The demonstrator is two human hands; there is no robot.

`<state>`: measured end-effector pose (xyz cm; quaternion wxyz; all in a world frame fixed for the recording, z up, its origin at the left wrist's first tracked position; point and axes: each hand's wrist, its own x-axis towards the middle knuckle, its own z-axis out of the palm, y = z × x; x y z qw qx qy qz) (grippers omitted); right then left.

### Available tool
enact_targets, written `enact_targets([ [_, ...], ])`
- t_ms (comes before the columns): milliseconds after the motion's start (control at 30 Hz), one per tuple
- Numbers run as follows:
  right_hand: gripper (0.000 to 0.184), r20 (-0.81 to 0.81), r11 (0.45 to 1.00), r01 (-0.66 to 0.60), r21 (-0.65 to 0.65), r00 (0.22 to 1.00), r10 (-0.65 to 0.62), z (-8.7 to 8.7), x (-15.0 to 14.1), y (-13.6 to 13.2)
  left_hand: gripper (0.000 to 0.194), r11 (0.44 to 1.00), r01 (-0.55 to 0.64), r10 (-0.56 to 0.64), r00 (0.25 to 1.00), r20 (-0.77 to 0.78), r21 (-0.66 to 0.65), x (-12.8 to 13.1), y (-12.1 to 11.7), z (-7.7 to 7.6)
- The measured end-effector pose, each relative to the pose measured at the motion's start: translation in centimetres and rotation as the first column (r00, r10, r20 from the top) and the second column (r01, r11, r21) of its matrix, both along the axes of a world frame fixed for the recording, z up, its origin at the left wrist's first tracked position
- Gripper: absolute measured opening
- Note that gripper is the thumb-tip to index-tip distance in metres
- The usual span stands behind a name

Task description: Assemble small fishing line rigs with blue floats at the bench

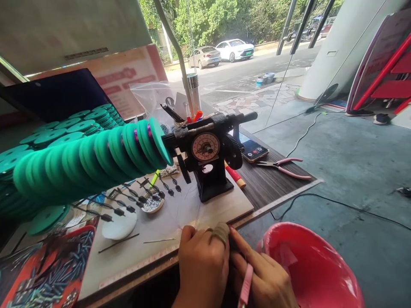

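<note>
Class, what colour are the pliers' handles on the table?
Pink handles, seen best in the head view.

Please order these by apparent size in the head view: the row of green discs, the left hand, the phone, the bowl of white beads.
1. Row of green discs
2. Left hand
3. Phone and bowl of white beads: fairly close, both partly covered, so unranked.

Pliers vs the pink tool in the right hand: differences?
The pliers lie on the table; the pink tool is in the right hand. The pliers show both handles, spread; the pink tool shows only partly, the rest out of sight. Both have pink parts.
</note>
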<state>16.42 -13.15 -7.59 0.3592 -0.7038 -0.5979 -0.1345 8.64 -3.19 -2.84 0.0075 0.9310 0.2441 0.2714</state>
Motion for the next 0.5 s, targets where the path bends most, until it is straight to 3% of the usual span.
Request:
enact_targets([
  [267,0.028,-0.059,0.999,-0.007,-0.047,0.998,0.004,-0.2,-0.1,-0.3,0.011,0.995,0.022,-0.020,1.000,0.019,-0.101,-0.5,-0.1,0.5],
  [500,0.022,-0.063,1.000,-0.009,-0.027,0.998,0.007,-0.3,-0.2,-0.2,0.020,0.993,0.014,-0.012,1.000,0.020,-0.113,-1.3,0.0,0.4],
])
